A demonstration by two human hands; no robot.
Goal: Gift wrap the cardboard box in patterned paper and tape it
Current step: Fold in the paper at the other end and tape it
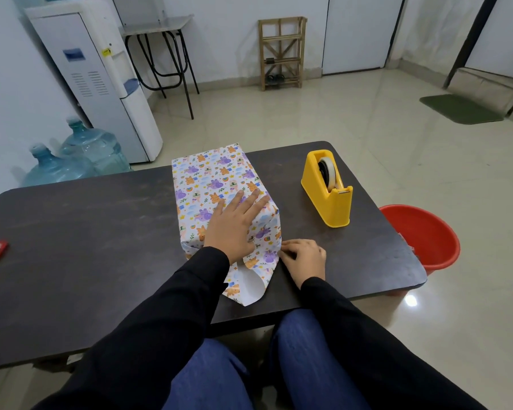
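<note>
The left hand lies flat atop the cardboard box, grip spread, pressing the patterned paper; the right hand is at the box's near-right corner, fingers curled. Whether its grip pinches paper, I cannot tell.

The left hand lies flat, palm down, fingers straight and spread, pointing far. The right hand sits nearer, just right of it, fingers curled, knuckles up.
</note>
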